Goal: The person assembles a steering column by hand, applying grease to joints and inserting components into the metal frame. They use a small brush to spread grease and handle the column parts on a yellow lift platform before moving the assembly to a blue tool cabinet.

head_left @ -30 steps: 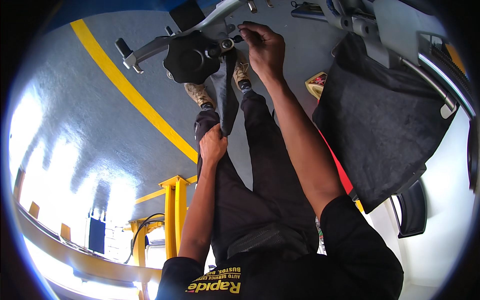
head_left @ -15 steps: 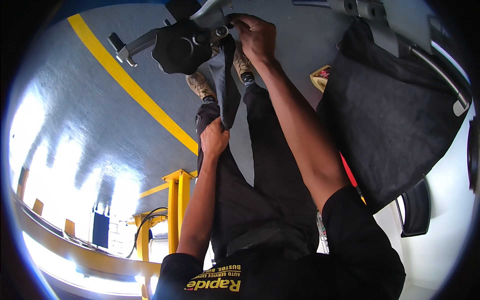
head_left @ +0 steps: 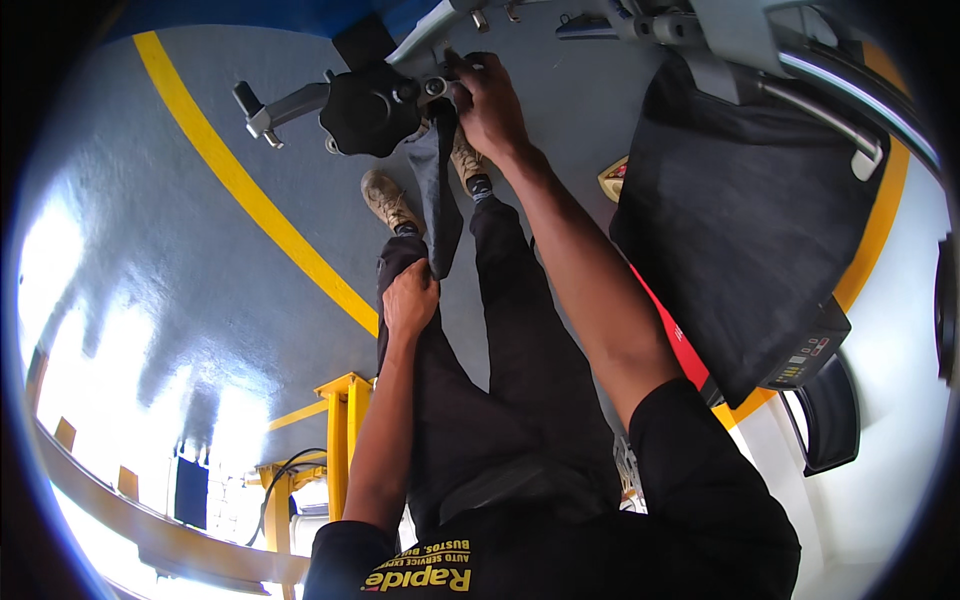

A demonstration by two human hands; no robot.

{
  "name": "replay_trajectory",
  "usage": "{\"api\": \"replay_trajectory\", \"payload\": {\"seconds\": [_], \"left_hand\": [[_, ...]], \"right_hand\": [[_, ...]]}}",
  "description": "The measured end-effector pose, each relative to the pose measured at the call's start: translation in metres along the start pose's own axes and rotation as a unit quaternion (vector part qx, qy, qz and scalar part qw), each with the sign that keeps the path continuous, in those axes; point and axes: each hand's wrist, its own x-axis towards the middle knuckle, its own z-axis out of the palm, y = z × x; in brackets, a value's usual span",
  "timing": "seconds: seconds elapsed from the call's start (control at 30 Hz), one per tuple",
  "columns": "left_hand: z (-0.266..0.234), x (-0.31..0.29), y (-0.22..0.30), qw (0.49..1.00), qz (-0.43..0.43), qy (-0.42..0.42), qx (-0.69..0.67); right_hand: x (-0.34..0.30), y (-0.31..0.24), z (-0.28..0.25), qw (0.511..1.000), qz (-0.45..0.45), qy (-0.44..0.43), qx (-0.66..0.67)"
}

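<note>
A dark grey cloth (head_left: 434, 190) hangs in a narrow strip from beside a metal bracket at the top centre. My left hand (head_left: 410, 300) is closed at its lower end, in front of my knee. My right hand (head_left: 488, 105) is closed beside the bracket at the cloth's upper part, its fingertips partly hidden. Just left of that hand is a black lobed knob (head_left: 368, 113), mounted on the bracket. From the knob a grey metal arm (head_left: 295, 105) with a black-tipped end reaches left.
At right hangs a large black cover (head_left: 750, 230), with a metal bar (head_left: 820, 125) over it. A control panel (head_left: 810, 350) shows below. Yellow posts (head_left: 345, 425) stand lower left. A yellow stripe (head_left: 240, 195) crosses the grey floor (head_left: 130, 200). My shoes (head_left: 388, 200) are beneath the bracket.
The whole view has shifted slightly. My right hand has come a little closer to the knob. The control panel under the black cover now shows. Both hands remain closed.
</note>
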Motion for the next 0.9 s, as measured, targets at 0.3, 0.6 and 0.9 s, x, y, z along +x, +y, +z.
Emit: {"api": "replay_trajectory", "payload": {"seconds": [0.3,0.6,0.9], "left_hand": [[-0.011,-0.011,-0.055,0.980,0.067,0.078,-0.171],[-0.065,-0.055,-0.119,0.961,0.054,0.115,-0.246],[-0.120,-0.135,-0.202,0.906,-0.007,0.172,-0.386]], "right_hand": [[-0.090,-0.138,-0.164,0.997,-0.036,0.062,0.016],[0.049,-0.252,-0.444,0.851,-0.330,0.165,-0.374],[0.096,-0.203,-0.440,0.862,-0.231,0.179,-0.415]]}}
